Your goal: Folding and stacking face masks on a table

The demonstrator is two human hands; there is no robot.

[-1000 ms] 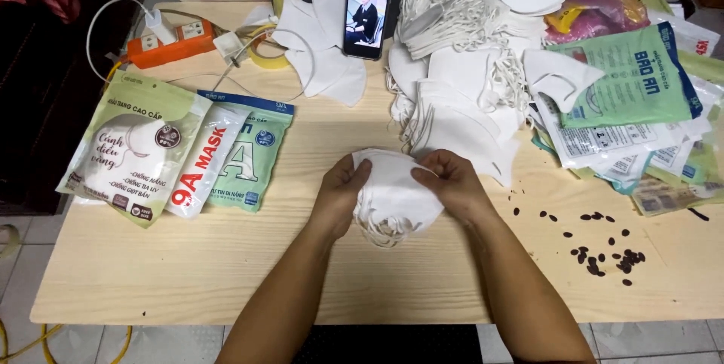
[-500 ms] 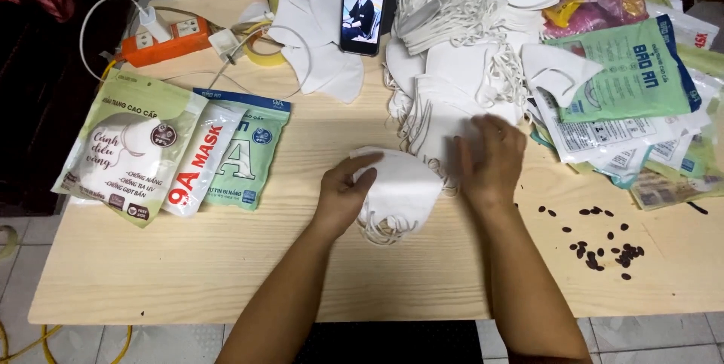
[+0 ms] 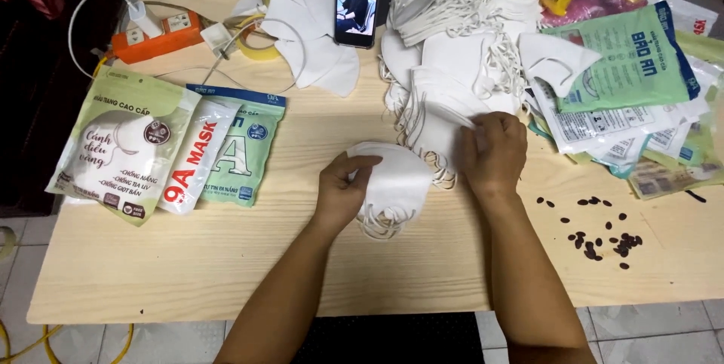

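The small stack of white face masks (image 3: 396, 183) is lying at the middle of the wooden table (image 3: 226, 258), ear loops trailing toward the near edge. The left hand (image 3: 343, 190) is pressing on the stack's left side, fingers curled over its edge, pinning rather than lifting it. The right hand (image 3: 494, 154) is reaching just beyond, fingertips closing on the edge of one mask in the loose mask pile (image 3: 452, 85). Judged step: gathering masks into the stack; the following move calls for separating one mask cleanly from tangled loops. Both forearms are extending forward, palms down. Sealed mask packets (image 3: 162, 149) are lying to the left.
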